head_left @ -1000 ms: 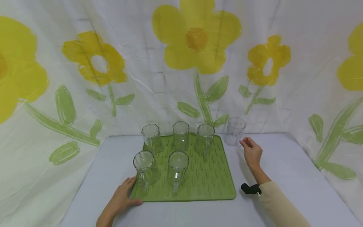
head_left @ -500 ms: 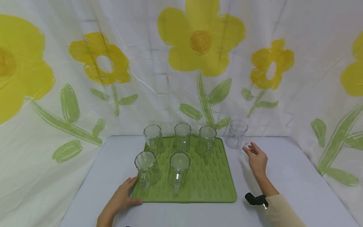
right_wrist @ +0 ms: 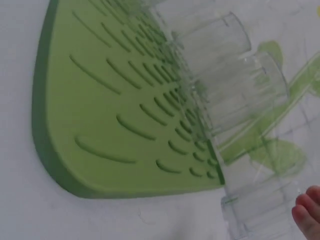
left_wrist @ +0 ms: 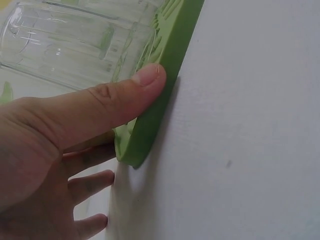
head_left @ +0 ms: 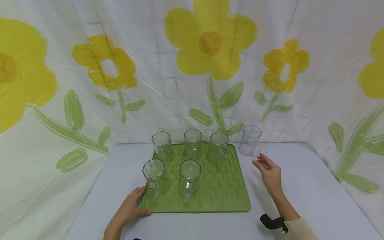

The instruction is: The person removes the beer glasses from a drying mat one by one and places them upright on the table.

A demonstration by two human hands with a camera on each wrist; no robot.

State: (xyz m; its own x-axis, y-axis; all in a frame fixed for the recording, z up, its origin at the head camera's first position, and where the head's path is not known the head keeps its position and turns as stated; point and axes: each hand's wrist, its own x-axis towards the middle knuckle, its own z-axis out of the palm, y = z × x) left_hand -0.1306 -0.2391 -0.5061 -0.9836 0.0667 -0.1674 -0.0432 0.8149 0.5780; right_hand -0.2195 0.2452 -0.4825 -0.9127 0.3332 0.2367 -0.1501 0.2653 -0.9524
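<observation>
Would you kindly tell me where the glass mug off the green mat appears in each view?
Head: the mug is right of centre, beside the green mat's far right corner, just beyond the right hand.
Left wrist: not in it.
Right wrist: the mug is at the lower right, faint and cut off by the bottom edge.
Shared landmark: the green mat.
</observation>
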